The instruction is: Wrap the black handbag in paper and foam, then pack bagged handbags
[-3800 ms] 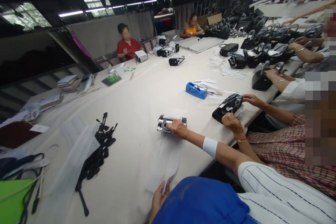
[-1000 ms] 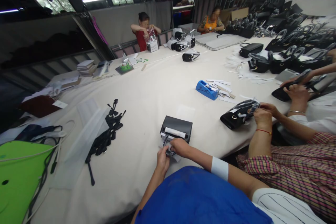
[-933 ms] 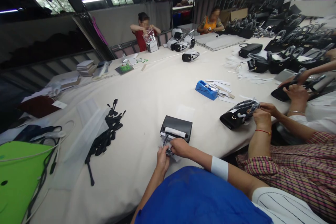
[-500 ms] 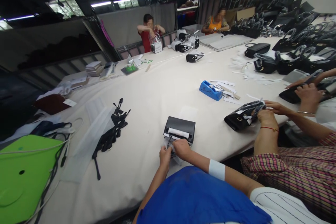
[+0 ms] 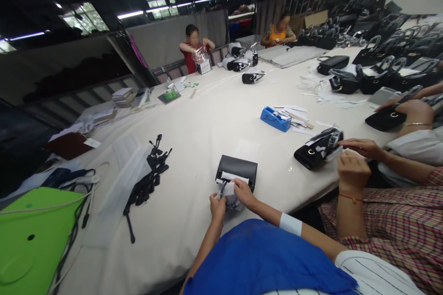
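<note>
A small black handbag (image 5: 238,168) lies flat on the white table (image 5: 207,124) near its front edge, with its handle turned toward me. My left hand (image 5: 218,205) and my right hand (image 5: 242,192) are both closed on the handle (image 5: 226,190), which has white wrapping paper around it. A white wristband sits on my right forearm. A blue shape at the bottom of the view hides my lower arms.
A blue tape dispenser (image 5: 275,119) and paper strips lie beyond the bag. Black straps (image 5: 147,182) and white sheets lie to the left, beside a green sheet (image 5: 31,235). At right a co-worker's hands handle another black bag (image 5: 316,150). Several bags crowd the far right.
Earlier my right hand reached out to the bag while my left held a white sheet at the table edge. Now the bag lies closer and both hands grip its handle.
</note>
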The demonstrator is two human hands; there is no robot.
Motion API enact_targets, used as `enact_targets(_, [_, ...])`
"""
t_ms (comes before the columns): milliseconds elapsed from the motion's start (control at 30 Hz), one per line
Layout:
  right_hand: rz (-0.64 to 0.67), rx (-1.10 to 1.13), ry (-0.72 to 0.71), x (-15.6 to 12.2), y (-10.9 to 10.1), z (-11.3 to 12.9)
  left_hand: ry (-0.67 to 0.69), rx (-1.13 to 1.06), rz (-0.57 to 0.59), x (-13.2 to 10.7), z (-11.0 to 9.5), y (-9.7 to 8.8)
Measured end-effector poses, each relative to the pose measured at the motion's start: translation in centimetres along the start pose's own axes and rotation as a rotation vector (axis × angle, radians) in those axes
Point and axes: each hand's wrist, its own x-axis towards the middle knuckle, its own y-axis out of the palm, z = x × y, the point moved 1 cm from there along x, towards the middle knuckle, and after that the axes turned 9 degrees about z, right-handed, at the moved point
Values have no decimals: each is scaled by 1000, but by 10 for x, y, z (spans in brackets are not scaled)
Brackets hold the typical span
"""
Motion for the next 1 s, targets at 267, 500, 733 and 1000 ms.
enact_targets(267, [28, 397, -54, 6, -7, 3, 403, 234, -21, -6, -19, -3])
enact_targets(500, [133, -21, -328, -10, -20, 8, 487, 275, -19, -8, -21, -3])
enact_targets(733, [171, -547, -365, -32, -16, 1, 523, 303, -30, -7, -20, -3])
enact_targets(1000, [-100, -299, -135, -19, -18, 3, 440, 199, -32, -5, -5, -3])
